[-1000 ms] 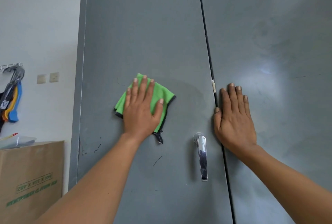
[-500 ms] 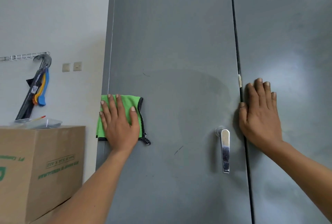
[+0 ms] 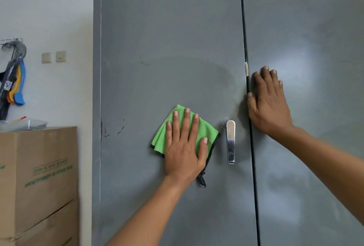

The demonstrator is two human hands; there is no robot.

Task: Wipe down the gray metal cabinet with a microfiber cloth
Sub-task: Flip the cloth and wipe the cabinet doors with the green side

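While the left hand presses the green microfiber cloth flat against the gray cabinet beside the handle, the right hand rests flat, fingers straight, on the right door.

Left hand flat on cloth

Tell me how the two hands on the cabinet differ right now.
The left hand presses a green cloth against the left door; the right hand lies bare on the right door. The left hand sits lower, beside the handle; the right hand sits higher, by the door gap. Both are flat, with straight fingers.
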